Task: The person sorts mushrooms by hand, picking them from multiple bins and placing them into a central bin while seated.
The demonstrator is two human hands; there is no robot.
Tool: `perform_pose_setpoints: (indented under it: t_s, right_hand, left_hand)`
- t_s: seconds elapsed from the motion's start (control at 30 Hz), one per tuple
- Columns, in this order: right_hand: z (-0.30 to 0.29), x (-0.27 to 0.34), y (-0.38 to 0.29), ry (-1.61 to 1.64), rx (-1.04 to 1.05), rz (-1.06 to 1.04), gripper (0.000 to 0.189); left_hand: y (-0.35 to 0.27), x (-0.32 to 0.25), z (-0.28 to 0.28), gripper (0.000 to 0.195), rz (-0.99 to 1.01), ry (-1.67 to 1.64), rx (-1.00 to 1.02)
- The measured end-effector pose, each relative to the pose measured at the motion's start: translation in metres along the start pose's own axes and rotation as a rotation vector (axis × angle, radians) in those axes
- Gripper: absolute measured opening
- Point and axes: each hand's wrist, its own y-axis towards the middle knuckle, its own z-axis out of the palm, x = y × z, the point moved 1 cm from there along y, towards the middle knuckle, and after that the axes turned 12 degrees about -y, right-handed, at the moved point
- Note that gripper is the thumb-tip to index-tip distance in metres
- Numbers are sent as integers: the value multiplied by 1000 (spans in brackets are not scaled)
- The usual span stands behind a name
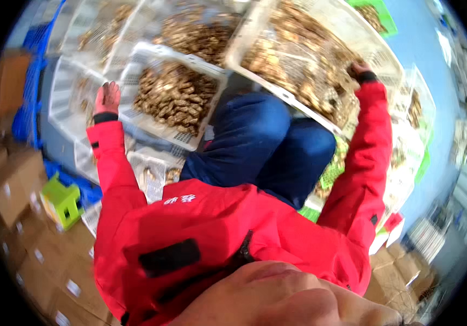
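Note:
My left hand [107, 98] is held palm up at the left, beside a white plastic crate [129, 77]. Its fingers are extended and slightly apart, with nothing seen in them. That crate holds a heap of small brown root-like pieces [172, 98]; their exact kind is unclear. On the other side, my right hand [359, 69] is over the right side of a larger cream plastic crate [368, 45], close to its wall. Its fingers look curled, but blur hides whether they hold anything. Lighter brown root-like pieces [298, 61] lie in that crate, whose near edge is by my knees.
More white crates with brown pieces stand behind and at the left [74, 93]. Green baskets [374, 16] sit at the far right and beside my thigh. Cardboard boxes [21, 187], a blue plastic crate [31, 102] and a lime-green plastic stool [63, 201] are at the left.

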Motion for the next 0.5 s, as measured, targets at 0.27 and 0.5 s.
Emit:
perform_pose_setpoints:
  t_s: [0.27, 0.5]
  right_hand:
    - [49, 197, -165, 1300, 338, -550, 18]
    - [74, 256, -248, 441, -11, -944, 52]
  left_hand:
    - [-168, 161, 256, 31, -301, 475, 813]
    - [-231, 244, 303, 44, -796, 161, 885]
